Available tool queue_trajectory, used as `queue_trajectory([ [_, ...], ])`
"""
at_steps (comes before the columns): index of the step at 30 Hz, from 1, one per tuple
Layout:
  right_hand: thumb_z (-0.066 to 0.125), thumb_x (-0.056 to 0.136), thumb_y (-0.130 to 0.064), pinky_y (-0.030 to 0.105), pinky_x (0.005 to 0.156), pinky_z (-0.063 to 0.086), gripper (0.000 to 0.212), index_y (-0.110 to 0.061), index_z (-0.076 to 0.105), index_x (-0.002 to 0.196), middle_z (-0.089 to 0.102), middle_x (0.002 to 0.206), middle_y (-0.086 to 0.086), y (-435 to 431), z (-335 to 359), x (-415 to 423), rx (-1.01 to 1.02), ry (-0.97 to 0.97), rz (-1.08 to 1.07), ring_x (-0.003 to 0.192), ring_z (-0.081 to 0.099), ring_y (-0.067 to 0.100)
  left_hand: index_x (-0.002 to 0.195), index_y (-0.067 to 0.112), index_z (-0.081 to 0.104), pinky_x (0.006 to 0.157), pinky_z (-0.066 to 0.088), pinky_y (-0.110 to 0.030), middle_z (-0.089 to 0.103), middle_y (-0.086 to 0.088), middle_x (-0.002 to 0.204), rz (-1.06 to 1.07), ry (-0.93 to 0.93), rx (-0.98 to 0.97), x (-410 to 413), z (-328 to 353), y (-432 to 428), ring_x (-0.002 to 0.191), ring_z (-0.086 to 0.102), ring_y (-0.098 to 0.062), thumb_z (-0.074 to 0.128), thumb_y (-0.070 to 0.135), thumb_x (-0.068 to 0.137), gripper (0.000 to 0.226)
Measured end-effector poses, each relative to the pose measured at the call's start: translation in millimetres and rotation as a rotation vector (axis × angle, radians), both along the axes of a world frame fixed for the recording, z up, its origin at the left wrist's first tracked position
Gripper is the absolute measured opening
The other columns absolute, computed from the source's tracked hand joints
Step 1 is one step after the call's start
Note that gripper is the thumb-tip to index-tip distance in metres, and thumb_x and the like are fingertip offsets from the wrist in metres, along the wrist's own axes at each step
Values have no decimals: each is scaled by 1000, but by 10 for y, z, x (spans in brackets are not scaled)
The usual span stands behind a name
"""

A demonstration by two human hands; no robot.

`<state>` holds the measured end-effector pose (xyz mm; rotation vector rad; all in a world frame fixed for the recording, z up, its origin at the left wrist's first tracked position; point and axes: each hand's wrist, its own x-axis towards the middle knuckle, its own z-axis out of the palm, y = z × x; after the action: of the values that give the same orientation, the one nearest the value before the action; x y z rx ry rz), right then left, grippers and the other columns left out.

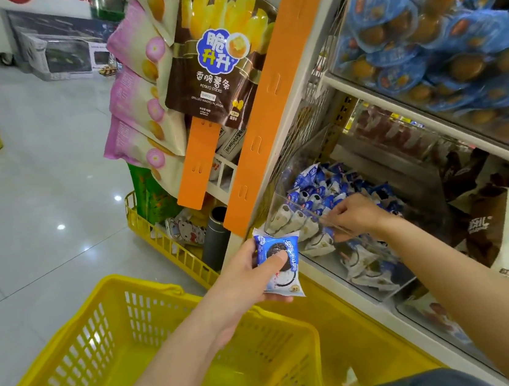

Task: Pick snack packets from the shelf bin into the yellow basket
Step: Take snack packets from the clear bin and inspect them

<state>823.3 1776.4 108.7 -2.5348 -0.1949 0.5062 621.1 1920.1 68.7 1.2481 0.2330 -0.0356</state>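
Note:
My left hand [250,276] grips a blue and white snack packet [283,264] with a dark cookie printed on it, held above the far edge of the yellow basket [110,332]. The basket stands on the floor in front of me and looks empty inside. My right hand [353,216] reaches into the clear shelf bin [301,216], which is full of several like packets, and its fingers pinch one packet [331,231] at the bin's front rim.
Orange hanging strips [257,118] carry big potato stick bags beside the shelf post. A second yellow basket [162,239] with goods sits on the floor by the post. Blue snack packs fill the upper shelf [438,29]. Tiled floor lies to the left.

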Motion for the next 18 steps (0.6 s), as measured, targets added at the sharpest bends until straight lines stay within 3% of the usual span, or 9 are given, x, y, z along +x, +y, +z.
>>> queue_trajectory([
  [2, 61, 89, -26, 24, 57, 54, 25, -2, 62, 89, 68, 88, 10, 6, 68, -74, -32, -82, -17, 66, 66, 14, 118, 23, 52, 77, 58, -38, 69, -8, 101, 8, 1, -17, -6, 1, 5, 85, 70, -22, 55, 23, 92, 26],
  [5, 53, 93, -32, 23, 67, 45, 24, -16, 61, 108, 59, 88, -6, 19, 164, -263, -123, -423, 87, 78, 57, 10, 123, 21, 51, 73, 59, -35, 68, -9, 105, 40, 13, -26, -5, -10, 2, 84, 70, -19, 55, 23, 92, 32],
  [8, 52, 93, -27, 8, 59, 41, 17, -18, 63, 102, 61, 82, -14, 82, 185, -667, 149, -604, 234, 70, 56, -4, 123, 22, 51, 71, 58, -28, 67, -5, 108, 98, -5, -14, -3, -41, 3, 88, 70, -16, 55, 23, 92, 31],
  [12, 51, 92, -31, 8, 60, 42, 17, -20, 64, 94, 63, 79, -11, 235, 41, -1136, 311, -433, 357, 69, 55, -5, 114, 28, 55, 58, 47, -7, 68, 5, 104, 184, -33, 49, -7, -66, 20, 82, 67, 2, 57, 21, 91, 24],
  [16, 60, 88, -20, 26, 73, 52, 8, -16, 65, 94, 68, 87, 2, 313, -110, -1266, 485, -251, 296, 80, 62, 12, 106, 29, 56, 54, 46, -9, 67, 1, 101, 197, -54, 70, -29, -80, 28, 70, 65, 5, 58, 13, 90, 23],
  [18, 61, 88, -16, 23, 70, 51, 8, -15, 65, 94, 67, 89, 6, 305, -142, -1264, 569, -132, 269, 80, 60, 13, 106, 29, 57, 56, 48, -11, 67, 1, 102, 193, -50, 82, -38, -99, 29, 74, 66, 3, 58, 14, 90, 22],
])
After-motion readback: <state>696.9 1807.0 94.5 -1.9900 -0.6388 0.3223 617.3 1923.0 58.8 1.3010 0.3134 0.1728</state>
